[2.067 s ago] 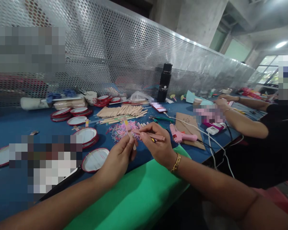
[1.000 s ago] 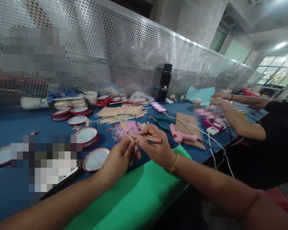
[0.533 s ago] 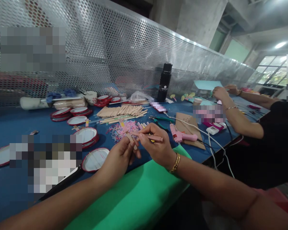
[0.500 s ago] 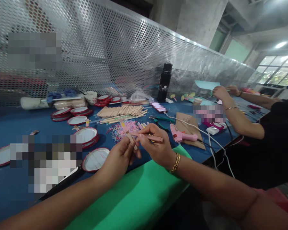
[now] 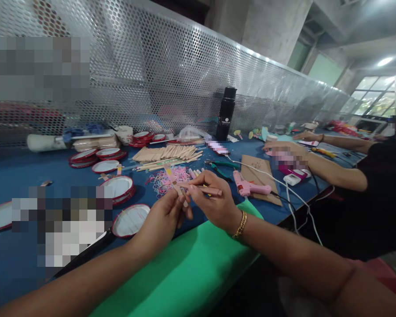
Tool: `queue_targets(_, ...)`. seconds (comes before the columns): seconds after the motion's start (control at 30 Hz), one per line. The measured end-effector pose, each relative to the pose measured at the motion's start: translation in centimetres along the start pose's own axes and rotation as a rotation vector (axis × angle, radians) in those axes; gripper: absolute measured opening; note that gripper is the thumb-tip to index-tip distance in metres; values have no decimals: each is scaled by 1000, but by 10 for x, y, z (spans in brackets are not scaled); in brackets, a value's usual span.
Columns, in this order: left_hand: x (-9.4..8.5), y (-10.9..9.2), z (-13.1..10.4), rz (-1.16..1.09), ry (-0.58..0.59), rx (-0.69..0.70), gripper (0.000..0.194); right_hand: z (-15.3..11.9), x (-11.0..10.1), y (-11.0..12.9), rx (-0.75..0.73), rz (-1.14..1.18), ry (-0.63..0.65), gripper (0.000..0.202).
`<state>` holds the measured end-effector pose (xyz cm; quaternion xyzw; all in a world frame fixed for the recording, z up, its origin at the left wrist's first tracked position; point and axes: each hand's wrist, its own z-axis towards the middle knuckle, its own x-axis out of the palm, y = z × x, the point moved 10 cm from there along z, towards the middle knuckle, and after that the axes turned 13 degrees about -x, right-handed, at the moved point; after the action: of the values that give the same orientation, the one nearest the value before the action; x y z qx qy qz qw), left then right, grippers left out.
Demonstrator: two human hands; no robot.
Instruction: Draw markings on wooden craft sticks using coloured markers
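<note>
My left hand (image 5: 167, 212) is closed on a flat wooden craft stick (image 5: 170, 173), pinched near its lower end and tilted up to the left. A yellow patch and a darker brownish mark show on the stick. In my right hand (image 5: 214, 203) a pinkish pen (image 5: 211, 190) is gripped like a pencil, its tip at the stick's middle; whether it touches, I cannot tell. Just behind both hands lies a tangle of pink and blue loops (image 5: 160, 181). Several pastel markers (image 5: 195, 172) lie by my right fingers.
Craft sticks (image 5: 165, 152) are heaped behind. Red-rimmed round discs (image 5: 132, 220) lie left. Rightward are a pink glue gun (image 5: 251, 187), green-handled pliers (image 5: 226, 164), white cables and a black bottle (image 5: 227, 115). Green sheet (image 5: 185, 264) drapes the front. A co-worker's arms (image 5: 330, 171) reach in from the right.
My hands stay almost in place, with the pen shifting slightly at the stick. The co-worker's hands have lowered to the table, and the light-blue sheet they held up is down.
</note>
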<state>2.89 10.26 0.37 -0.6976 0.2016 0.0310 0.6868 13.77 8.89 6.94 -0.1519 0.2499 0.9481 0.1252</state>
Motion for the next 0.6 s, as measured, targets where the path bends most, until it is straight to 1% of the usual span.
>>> queue_targets(0.2,-2,2,-1,7,-5,-13,29,0,-3,-2,11,-11,-32,12)
queue_targets(0.33,-2,0,-1,-2,-8,-3,28,0,0,-1,4,2,1,11)
queue_targets(0.5,-1,0,0,-3,-10,-23,28,0,-3,-2,6,-17,-26,14)
queue_targets(0.6,-1,1,0,-10,-9,-15,29,1,0,0,-1,-3,3,12)
